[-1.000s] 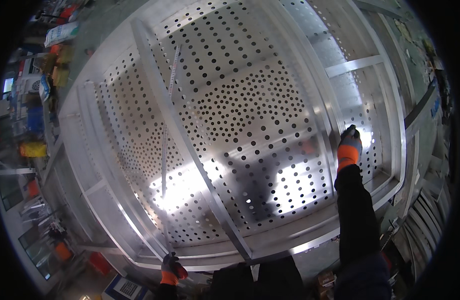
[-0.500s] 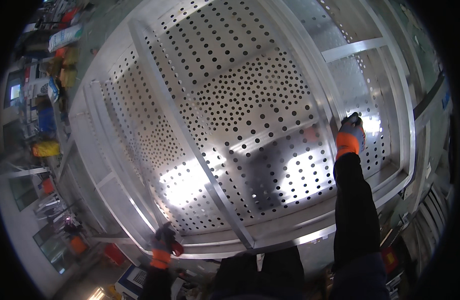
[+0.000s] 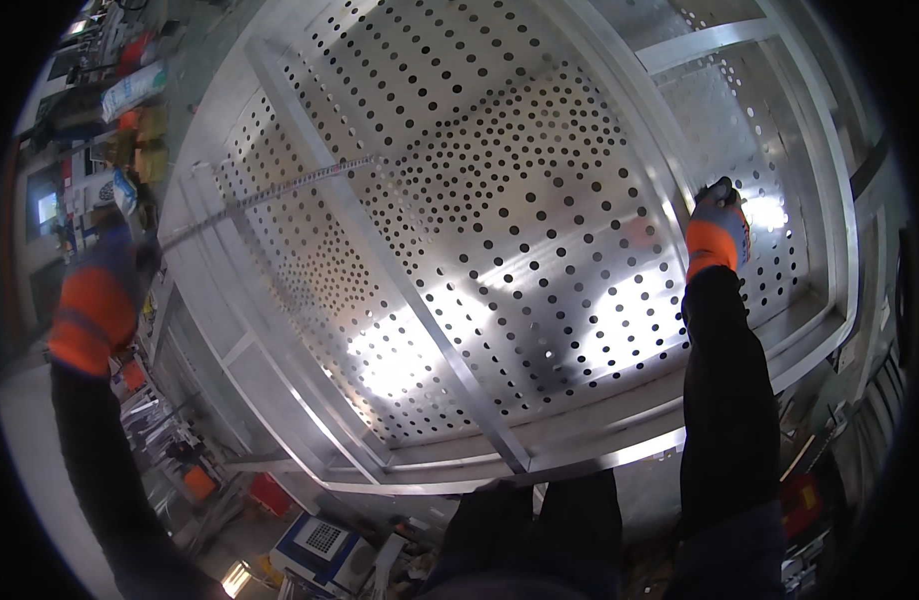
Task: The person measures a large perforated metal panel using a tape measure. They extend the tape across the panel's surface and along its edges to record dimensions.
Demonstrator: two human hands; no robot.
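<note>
A large perforated aluminium panel (image 3: 500, 230) with raised ribs and an outer frame fills the view. My left hand (image 3: 105, 285), in a grey and orange glove, is lifted at the panel's left edge and grips the case of a measuring tape; the motion blurs it. The tape's blade (image 3: 280, 190) stretches from that hand to the right, over the perforated sheet. My right hand (image 3: 718, 218), in the same kind of glove, rests with curled fingers on the sheet beside the right-hand rib. Whether it pins the blade's end is not visible.
A long diagonal rib (image 3: 420, 330) crosses the panel toward its near frame rail (image 3: 580, 465). Shelves and orange and blue clutter (image 3: 130, 120) crowd the left side. Below the panel stand a blue and white box (image 3: 320, 540) and a red case (image 3: 272, 492).
My left hand has risen from under the panel's near edge up to its left side, pulling the measuring tape out across the sheet. My right hand stays near the right rib.
</note>
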